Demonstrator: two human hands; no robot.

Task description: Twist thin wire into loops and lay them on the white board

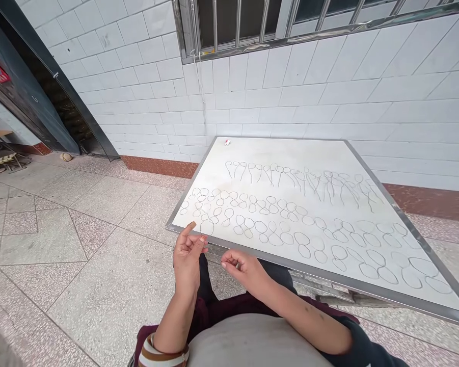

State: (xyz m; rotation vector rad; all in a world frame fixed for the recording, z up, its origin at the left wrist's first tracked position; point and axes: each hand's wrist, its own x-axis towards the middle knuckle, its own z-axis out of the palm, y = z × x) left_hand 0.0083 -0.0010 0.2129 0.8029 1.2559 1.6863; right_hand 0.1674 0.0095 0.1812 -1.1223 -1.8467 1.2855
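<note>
My left hand (190,252) is raised at the near left edge of the white board (275,150), thumb and fingers pinching a thin wire (213,250), with one finger sticking up. Just to its right, my right hand (242,267) has its fingers curled together at the other end of that wire. The strand is very fine and its exact shape between the hands is hard to make out. Across the board lie rows of thin dark wire loops (301,238), many of them joined in pairs. Farther back is a row of looped wires with long tails (278,173).
A small white and pink item (227,142) lies at the board's far left corner. Behind the board stands a white tiled wall (252,112) with a barred window (239,25). A dark doorway (53,86) and low stools (7,160) are to the left.
</note>
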